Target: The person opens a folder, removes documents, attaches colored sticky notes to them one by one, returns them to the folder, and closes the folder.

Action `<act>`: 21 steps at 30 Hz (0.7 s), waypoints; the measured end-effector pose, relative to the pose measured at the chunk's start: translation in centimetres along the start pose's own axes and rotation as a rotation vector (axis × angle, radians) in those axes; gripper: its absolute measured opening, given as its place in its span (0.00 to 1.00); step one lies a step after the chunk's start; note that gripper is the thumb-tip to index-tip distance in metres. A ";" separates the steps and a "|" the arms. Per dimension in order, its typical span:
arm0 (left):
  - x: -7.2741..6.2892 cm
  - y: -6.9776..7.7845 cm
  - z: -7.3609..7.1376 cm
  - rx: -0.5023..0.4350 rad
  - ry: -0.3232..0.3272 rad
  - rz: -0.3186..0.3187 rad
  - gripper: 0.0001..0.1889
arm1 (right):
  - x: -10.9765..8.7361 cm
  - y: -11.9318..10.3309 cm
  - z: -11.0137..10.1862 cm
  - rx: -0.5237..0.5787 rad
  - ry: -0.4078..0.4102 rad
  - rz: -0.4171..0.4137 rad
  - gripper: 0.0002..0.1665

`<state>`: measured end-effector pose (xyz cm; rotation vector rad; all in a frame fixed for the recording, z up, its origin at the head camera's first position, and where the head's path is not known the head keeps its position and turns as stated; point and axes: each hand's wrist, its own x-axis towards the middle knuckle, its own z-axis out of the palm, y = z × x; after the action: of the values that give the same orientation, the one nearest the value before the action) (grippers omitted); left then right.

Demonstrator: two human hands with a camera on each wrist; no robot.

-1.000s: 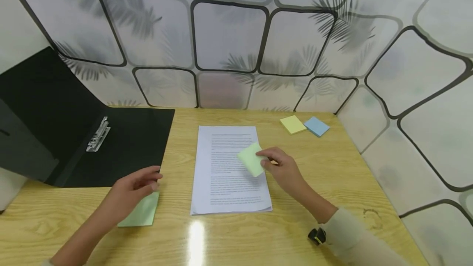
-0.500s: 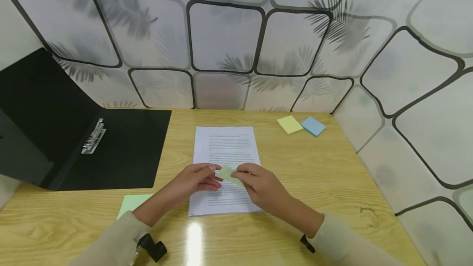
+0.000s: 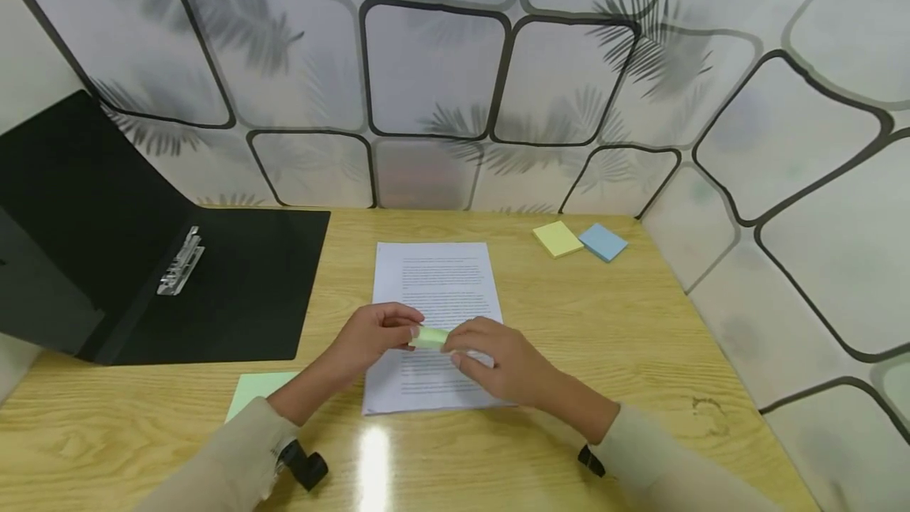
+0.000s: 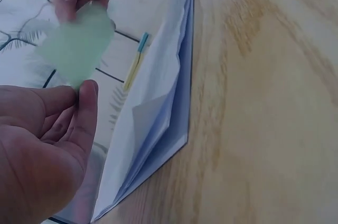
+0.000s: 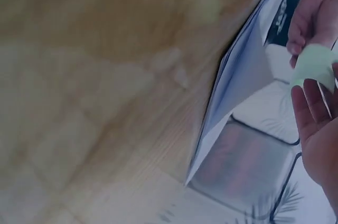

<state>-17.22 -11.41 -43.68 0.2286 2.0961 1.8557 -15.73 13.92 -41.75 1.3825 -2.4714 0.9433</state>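
Since half a second ago the left thumb and fingers have come together on the near end of the green note (image 3: 429, 337), and the note has gone from a tilted diamond to a narrow band. It is held in the air over the middle of the printed sheets (image 3: 436, 283), between the two hands. The left hand (image 3: 374, 336) pinches its left end between thumb and fingertips; the right hand (image 3: 501, 358) touches its right end, its thumb apart and lower, and whether it grips there I cannot tell, as the fingers hide that end and the wrist views blur. Seen from the head, the band runs left to right, across the long axis of the sheets. The left wrist view shows it as a squarish leaf, so it likely has little long axis of its own; one corner points into the left pinch. To handle it well, I would keep that pinch light and at the very edge, draw both ends evenly, and avoid creasing the middle, which looks bowed in the right wrist view. Farther out on the table (image 3: 569, 322) lie a pale green paper (image 3: 254, 391) and, at the back, yellow (image 3: 558, 239) and blue pads (image 3: 603, 242).
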 end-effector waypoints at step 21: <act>2.0 -0.3 0.7 0.141 0.116 0.006 0.11 | 3.0 3.5 -0.2 -0.253 -0.189 0.416 0.07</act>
<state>-18.79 -10.16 -44.31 0.1638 2.3104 1.7643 -20.31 13.22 -41.86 0.9351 -2.9660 0.5506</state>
